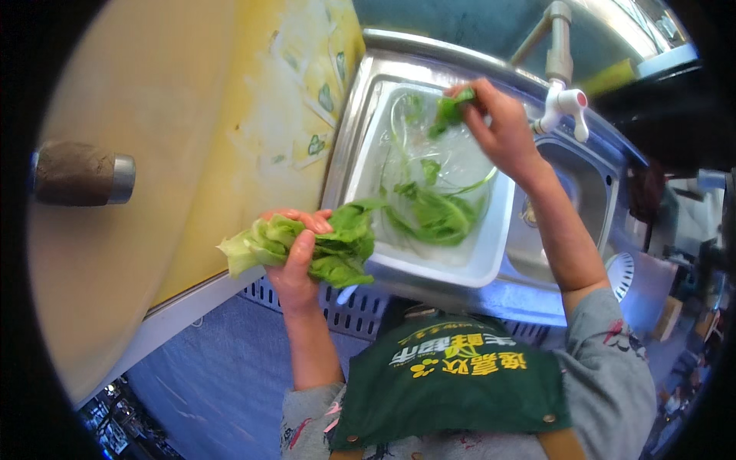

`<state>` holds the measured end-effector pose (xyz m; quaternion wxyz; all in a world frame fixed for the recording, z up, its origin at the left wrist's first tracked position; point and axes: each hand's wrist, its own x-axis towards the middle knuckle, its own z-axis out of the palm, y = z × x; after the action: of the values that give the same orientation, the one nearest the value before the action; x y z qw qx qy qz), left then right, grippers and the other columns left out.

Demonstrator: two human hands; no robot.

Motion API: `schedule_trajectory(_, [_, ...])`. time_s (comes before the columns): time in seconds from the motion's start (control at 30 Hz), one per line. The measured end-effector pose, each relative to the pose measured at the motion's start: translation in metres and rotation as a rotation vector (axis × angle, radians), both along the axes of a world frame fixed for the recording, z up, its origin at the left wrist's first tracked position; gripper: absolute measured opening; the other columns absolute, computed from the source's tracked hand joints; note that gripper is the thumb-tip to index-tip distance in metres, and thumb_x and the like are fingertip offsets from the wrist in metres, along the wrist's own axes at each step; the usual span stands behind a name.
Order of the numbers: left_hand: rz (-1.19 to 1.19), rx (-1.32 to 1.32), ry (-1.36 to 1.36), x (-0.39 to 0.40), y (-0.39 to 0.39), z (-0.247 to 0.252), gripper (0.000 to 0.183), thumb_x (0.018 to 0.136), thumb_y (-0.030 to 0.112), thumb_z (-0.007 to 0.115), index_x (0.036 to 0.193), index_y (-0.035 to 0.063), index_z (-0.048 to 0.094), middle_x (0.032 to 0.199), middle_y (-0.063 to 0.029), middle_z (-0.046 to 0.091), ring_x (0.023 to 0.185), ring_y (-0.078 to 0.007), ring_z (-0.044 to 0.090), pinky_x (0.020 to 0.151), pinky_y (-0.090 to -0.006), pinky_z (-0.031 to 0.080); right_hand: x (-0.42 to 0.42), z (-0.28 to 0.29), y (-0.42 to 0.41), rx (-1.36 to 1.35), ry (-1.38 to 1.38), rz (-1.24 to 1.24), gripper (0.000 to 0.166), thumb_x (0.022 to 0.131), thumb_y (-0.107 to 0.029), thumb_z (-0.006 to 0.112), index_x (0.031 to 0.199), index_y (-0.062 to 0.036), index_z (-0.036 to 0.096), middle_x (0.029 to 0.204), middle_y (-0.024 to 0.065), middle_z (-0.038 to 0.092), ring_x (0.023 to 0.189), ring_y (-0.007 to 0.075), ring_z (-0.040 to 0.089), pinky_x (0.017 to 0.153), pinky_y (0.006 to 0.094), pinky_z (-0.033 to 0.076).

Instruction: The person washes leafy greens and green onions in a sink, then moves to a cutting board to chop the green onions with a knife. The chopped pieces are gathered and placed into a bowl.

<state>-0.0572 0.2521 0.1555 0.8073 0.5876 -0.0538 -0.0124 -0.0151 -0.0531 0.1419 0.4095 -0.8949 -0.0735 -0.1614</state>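
My left hand [296, 259] is closed around a bunch of leafy green lettuce [345, 247], left of the basin's near corner. The bunch's pale end points left and its darker leaves reach toward the basin. Over the far part of the white plastic basin [494, 253], my right hand [497, 123] pinches a small green leaf piece [451, 112]; its fingertips are partly hidden and slightly blurred. Inside the basin, loose green leaves [440, 215] and thin stems lie in water. The basin sits in the left bowl of a stainless steel sink [359, 115].
A white tap [560, 109] with a red-marked handle stands behind the second sink bowl [566, 172], right of the basin. On the left is a yellow surface [213, 224] beside a large beige board [155, 115]. A brown cylindrical handle with a metal end [83, 172] lies there.
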Motion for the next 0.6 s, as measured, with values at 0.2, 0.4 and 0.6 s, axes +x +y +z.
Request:
schedule_trajectory(0.2, [-0.011,0.016,-0.069,0.004,-0.002,0.010,0.029,0.079,0.004,0.055,0.107,0.0054,0.045,0.083,-0.0100,0.056,0.079,-0.0210,0.055,0.092,-0.0492,0.041,-0.044,-0.047,-0.006,-0.275,0.520,0.284,0.018,0.084,-0.018,0.056,0.095,-0.0049,0.053,0.075,0.0196,0.060,0.072,0.0372,0.060,0.064,0.0454,0.047])
schedule_trajectory(0.4, [-0.027,0.002,-0.064,0.001,-0.003,0.007,0.030,0.080,0.003,0.055,0.108,0.0054,0.045,0.084,-0.0095,0.056,0.080,-0.0214,0.055,0.092,-0.0486,0.040,-0.091,-0.113,0.019,-0.649,0.793,0.378,0.064,0.072,-0.045,0.069,0.114,-0.0006,0.050,0.097,0.0166,0.061,0.093,0.0315,0.059,0.076,0.0410,0.049])
schedule_trajectory(0.6, [-0.030,-0.008,-0.060,-0.001,-0.002,0.006,0.030,0.080,0.003,0.056,0.108,0.0049,0.045,0.084,-0.0100,0.056,0.080,-0.0211,0.055,0.093,-0.0489,0.040,-0.117,-0.154,0.064,-0.806,0.672,0.271,0.065,0.066,-0.032,0.073,0.117,-0.0010,0.047,0.097,0.0106,0.059,0.097,0.0279,0.059,0.075,0.0416,0.047])
